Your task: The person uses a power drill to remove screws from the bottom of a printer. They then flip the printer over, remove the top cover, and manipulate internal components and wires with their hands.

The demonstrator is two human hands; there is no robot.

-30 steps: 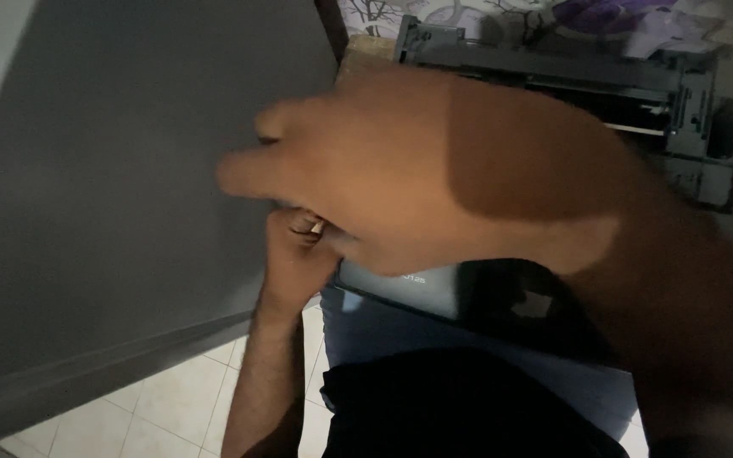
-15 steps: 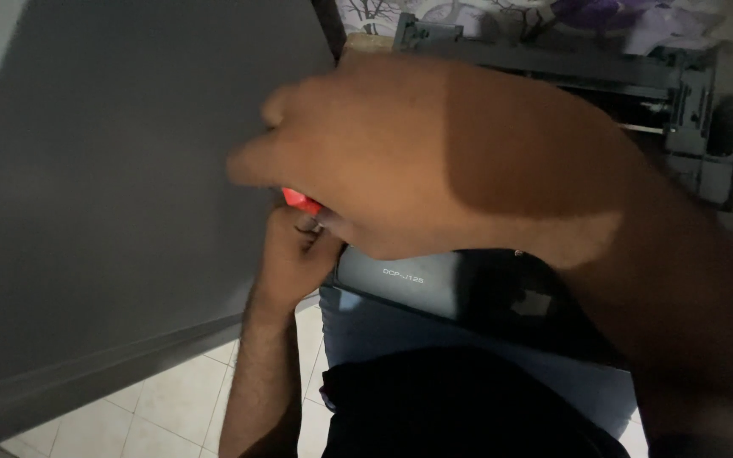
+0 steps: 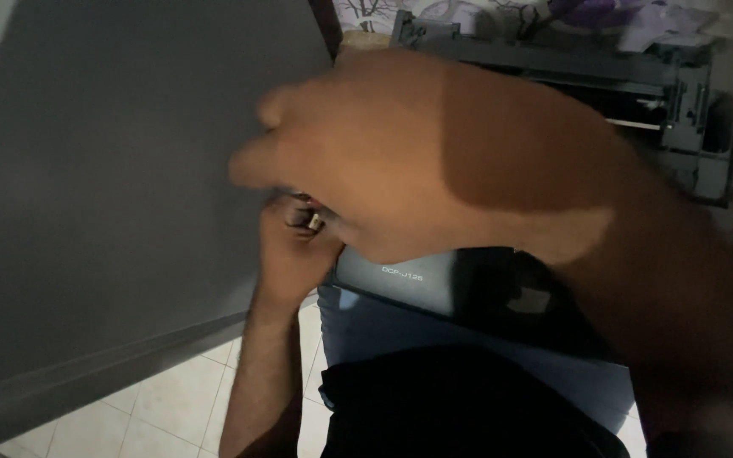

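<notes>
Two hands are meeting close under the camera. We are seeing the right hand (image 3: 460, 161) filling the near view, blurred, fingers curled downward, and we cannot tell what, if anything, it is gripping. Beneath it the left hand (image 3: 294, 246) is reaching up from below, fingers bunched around a small dark object with a pale metallic tip (image 3: 311, 220), too hidden to identify. Just beside them the dark grey plastic printer part with a glossy panel (image 3: 434, 284) is resting on the lap. We are judging a slip risk: dim light and the upper hand are blocking sight, so the small piece could drop onto the pale tiled floor (image 3: 163, 407). Farther off, the opened dark grey printer chassis (image 3: 638, 93) is sitting at the back, the large flat grey panel (image 3: 112, 187) at left.
</notes>
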